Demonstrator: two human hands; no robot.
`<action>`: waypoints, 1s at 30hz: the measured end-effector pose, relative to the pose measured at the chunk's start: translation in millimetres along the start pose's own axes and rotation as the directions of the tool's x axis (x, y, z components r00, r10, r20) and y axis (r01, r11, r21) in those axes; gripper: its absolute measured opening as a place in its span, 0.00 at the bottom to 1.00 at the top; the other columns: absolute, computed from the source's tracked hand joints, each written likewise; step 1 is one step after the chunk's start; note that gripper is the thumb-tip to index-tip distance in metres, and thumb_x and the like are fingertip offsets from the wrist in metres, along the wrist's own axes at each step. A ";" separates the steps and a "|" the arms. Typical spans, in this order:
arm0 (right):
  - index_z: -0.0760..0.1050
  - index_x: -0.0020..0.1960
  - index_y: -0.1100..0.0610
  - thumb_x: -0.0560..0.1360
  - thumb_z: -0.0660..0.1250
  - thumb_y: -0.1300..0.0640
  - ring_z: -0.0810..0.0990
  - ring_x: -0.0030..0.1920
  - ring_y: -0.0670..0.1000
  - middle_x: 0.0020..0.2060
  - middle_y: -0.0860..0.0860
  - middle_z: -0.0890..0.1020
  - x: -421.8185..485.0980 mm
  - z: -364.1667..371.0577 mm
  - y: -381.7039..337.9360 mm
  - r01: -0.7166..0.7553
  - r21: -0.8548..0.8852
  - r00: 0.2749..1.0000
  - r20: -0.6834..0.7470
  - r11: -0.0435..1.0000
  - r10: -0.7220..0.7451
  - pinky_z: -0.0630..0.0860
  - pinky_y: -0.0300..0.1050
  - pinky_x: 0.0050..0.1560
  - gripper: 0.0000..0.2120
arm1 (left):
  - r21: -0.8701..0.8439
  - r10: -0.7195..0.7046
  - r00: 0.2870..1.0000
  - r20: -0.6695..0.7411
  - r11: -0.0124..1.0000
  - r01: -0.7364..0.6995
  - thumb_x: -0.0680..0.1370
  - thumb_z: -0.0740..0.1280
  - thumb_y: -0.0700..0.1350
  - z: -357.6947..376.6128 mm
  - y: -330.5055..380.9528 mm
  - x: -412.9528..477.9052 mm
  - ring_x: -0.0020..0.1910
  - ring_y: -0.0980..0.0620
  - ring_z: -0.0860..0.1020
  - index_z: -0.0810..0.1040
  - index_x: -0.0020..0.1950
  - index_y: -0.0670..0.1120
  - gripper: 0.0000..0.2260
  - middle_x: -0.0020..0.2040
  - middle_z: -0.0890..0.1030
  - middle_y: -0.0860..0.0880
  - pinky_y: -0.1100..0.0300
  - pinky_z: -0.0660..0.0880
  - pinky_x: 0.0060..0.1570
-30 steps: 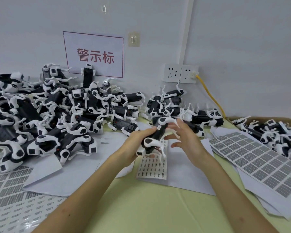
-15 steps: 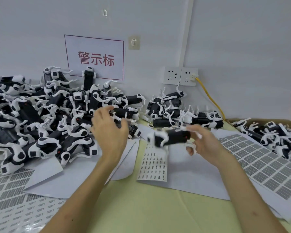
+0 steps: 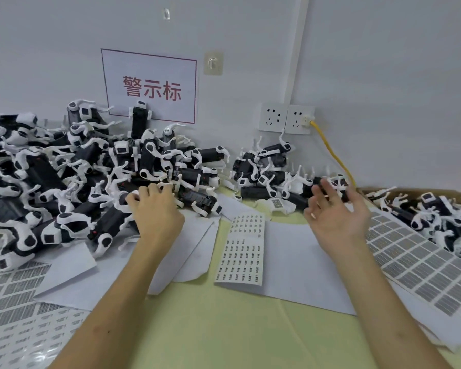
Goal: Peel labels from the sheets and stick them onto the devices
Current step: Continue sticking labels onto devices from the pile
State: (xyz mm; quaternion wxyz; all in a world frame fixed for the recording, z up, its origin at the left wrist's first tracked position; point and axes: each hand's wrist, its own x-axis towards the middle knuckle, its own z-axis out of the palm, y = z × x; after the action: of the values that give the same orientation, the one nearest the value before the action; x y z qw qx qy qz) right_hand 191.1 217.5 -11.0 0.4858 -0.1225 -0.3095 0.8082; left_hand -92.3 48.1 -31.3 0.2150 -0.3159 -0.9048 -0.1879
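A large heap of black-and-white devices (image 3: 64,182) fills the left of the table. My left hand (image 3: 155,211) reaches into the heap's near edge, its fingers curled over one device (image 3: 117,217). A smaller group of devices (image 3: 272,177) lies by the wall at centre. My right hand (image 3: 336,217) hovers open just in front of it, fingers spread and holding nothing, with a device (image 3: 333,187) lying right behind the fingertips. A narrow sheet of small labels (image 3: 244,249) lies between my hands.
A big sheet of grey labels (image 3: 423,262) lies at the right, more label sheets (image 3: 11,302) at the near left, and blank backing papers (image 3: 298,262) in the middle. A cardboard box (image 3: 370,190) of devices stands at the far right. A yellow cable (image 3: 333,153) runs from the wall socket.
My right hand carried the device to the right, set it on the smaller group and opened. My left hand let go of it and moved left into the big heap.
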 end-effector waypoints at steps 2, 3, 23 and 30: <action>0.83 0.53 0.57 0.79 0.61 0.45 0.79 0.37 0.52 0.44 0.53 0.83 -0.7 4.8 8.3 -0.031 -0.093 1.000 -0.005 0.995 0.030 0.71 0.44 0.43 0.19 | 0.030 0.013 1.000 0.015 0.999 -0.013 0.75 0.66 0.40 -0.2 -1.1 1.0 0.61 0.42 0.71 0.75 0.64 0.45 0.17 0.58 0.79 0.45 0.45 0.62 0.63; 0.83 0.51 0.57 0.79 0.61 0.45 0.78 0.36 0.51 0.42 0.53 0.82 -1.4 6.6 11.8 -0.043 -0.122 0.999 -0.002 0.992 0.044 0.70 0.44 0.42 0.18 | 0.056 0.028 0.999 0.035 0.998 -0.030 0.76 0.66 0.41 -0.3 -1.3 1.1 0.60 0.42 0.70 0.76 0.61 0.46 0.13 0.56 0.79 0.46 0.45 0.62 0.63; 0.86 0.41 0.56 0.78 0.63 0.48 0.76 0.33 0.50 0.37 0.51 0.81 -1.5 11.0 17.6 -0.056 -0.191 0.998 -0.036 0.980 0.050 0.69 0.43 0.39 0.18 | -0.121 -0.055 0.989 -0.135 0.992 0.038 0.76 0.72 0.42 8.8 -1.0 6.8 0.69 0.42 0.69 0.79 0.66 0.48 0.18 0.65 0.77 0.44 0.43 0.56 0.69; 0.86 0.40 0.56 0.78 0.63 0.48 0.76 0.33 0.50 0.37 0.51 0.81 -3.1 12.0 16.7 -0.054 -0.191 0.998 -0.041 0.980 0.047 0.70 0.43 0.38 0.18 | -0.172 -0.189 0.977 -0.095 0.970 0.171 0.72 0.75 0.43 -5.3 -15.9 11.9 0.75 0.38 0.64 0.78 0.69 0.47 0.25 0.74 0.72 0.39 0.43 0.56 0.73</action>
State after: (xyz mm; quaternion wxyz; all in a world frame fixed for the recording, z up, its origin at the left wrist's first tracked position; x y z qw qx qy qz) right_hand 174.9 204.6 -12.3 0.4566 -0.1909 -0.3738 0.7844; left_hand -109.6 39.8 -24.0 0.2201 -0.2380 -0.8981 -0.2971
